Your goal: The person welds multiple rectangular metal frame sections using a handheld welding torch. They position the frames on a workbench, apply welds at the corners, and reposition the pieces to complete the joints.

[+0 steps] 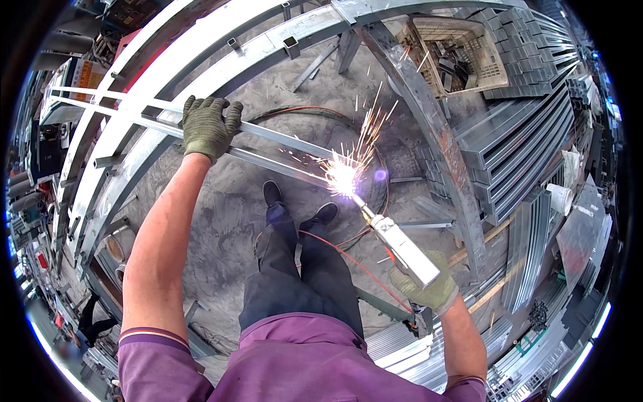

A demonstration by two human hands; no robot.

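My left hand [209, 127], in a green work glove, is closed over two slim square metal tubes [289, 142] that lie across a grey steel beam. Their ends reach toward the middle, into a white glare with orange sparks [345, 175]. My right hand [429, 283], gloved too, grips a white handheld welding gun [404, 250]. The gun's nozzle points up and left at the tube ends, where the glare hides the joint. My right fingers are partly hidden behind the gun body.
Long steel beams [268, 41] form a frame at the far side and left. A crate of metal pieces [501, 67] and stacked profiles [516, 157] stand right. A red hose [348, 258] crosses the floor by my feet. Another person [87, 328] is at lower left.
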